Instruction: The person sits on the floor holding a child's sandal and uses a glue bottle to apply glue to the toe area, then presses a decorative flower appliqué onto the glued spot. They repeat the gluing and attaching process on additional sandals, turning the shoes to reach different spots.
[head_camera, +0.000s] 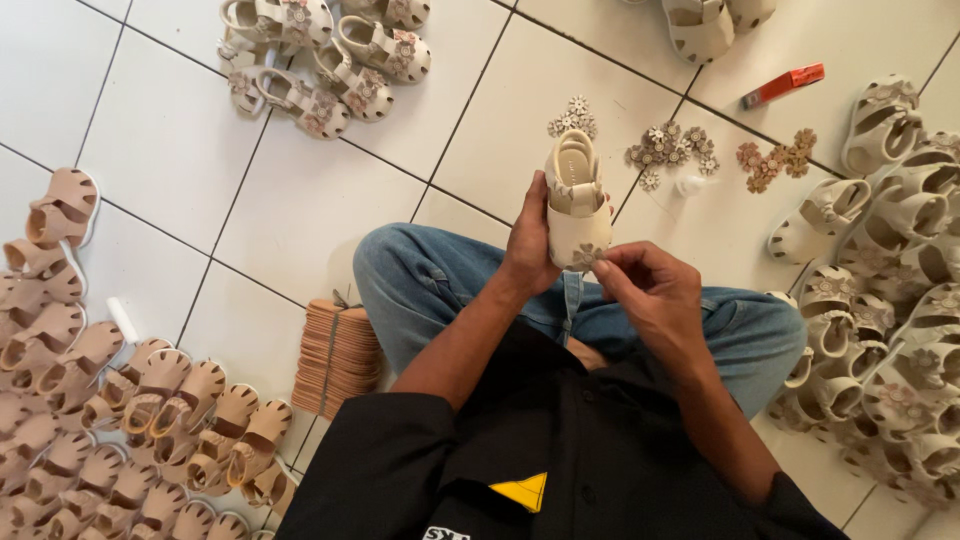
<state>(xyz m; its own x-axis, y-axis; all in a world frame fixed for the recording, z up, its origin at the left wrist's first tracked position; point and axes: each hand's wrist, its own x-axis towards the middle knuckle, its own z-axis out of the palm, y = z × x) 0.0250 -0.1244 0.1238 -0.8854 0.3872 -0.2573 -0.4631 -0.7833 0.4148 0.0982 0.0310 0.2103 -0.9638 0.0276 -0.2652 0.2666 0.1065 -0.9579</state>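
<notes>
Head view: left hand (528, 243) wrapped around 1 cream sandal (576, 205), held toe-down above the jeans-clad knee (420, 280). Right hand (655, 295) pinching a small flower trim (587, 256) against the sandal's toe — fingertips closed on it. Loose flower trims (672, 147) on the white tiled floor (170, 140) just beyond (beige sandals (120, 420) massed left, cream sandals (890, 300) right).

Tan child sandals pile (110, 420): cut off by left/bottom edges. Cream child sandals heap (890, 300): cropped at right edge. Small flower trim (587, 256) partly hidden under right hand (655, 295) fingertips; detail too small.
</notes>
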